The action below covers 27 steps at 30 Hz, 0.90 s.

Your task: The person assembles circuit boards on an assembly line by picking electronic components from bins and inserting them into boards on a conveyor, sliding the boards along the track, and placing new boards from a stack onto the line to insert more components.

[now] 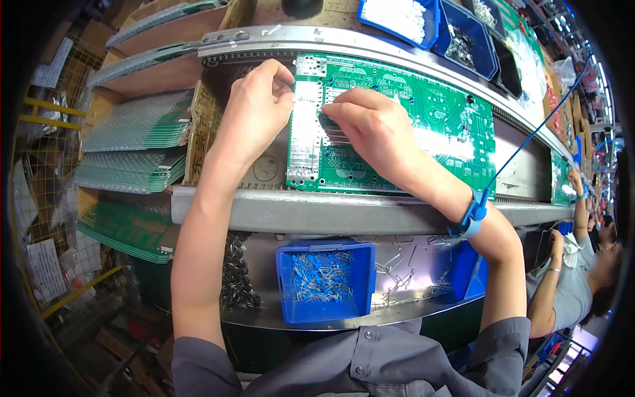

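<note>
A large green circuit board [456, 122] lies flat across the conveyor rails, with a pale strip along its left end. At that left end my left hand [258, 99] is raised, thumb and fingers curled together; whatever they hold, if anything, is too small to make out. My right hand [377, 126] is over the left half of the board, fingertips pinched close to its surface beside a row of pale wire-like parts. The pinch hides what is between them. A blue wrist strap [473, 215] with a cord circles my right wrist.
Below the front rail [397, 215] sit a blue bin [284, 291] of blue-bodied leaded components, loose wire pieces [400, 274] and black parts [238, 274]. Bubble-wrapped boards [135, 122] stack at left. More blue bins [433, 23] line the back. A co-worker's arm [581, 208] reaches in at right.
</note>
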{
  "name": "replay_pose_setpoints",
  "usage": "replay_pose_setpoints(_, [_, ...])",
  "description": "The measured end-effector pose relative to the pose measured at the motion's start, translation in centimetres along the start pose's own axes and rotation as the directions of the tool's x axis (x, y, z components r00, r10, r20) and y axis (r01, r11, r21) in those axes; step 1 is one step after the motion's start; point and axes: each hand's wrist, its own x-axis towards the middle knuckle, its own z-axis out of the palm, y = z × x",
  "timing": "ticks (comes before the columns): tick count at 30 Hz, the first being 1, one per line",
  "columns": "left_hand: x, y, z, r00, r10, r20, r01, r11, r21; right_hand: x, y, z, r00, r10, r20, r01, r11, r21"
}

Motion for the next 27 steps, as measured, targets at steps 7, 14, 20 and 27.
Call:
replay_pose_setpoints(7, [0.1,0.0,0.1,0.998,-0.014,-0.058,0.008,0.995,-0.096,-0.1,0.3,-0.6,0.999,-0.019,0.038,0.016,0.995,0.096])
replay_pose_setpoints(14, [-0.1,0.7,-0.6,0.995,-0.102,0.007,0.101,0.965,-0.242,3.9,4.9,-5.6,0.984,0.156,-0.085,-0.164,0.982,-0.098])
replay_pose_setpoints(20, [-0.5,1.8,0.5,0.987,-0.111,0.118,0.148,0.913,-0.379,8.4,12.9,-5.6,0.997,0.009,0.081,0.030,0.881,-0.472])
replay_pose_setpoints(27, [-0.9,2.7,2.1,0.956,-0.092,0.280,0.231,0.822,-0.521,11.5,13.4,-5.0,0.911,0.297,0.288,-0.160,0.894,-0.418])
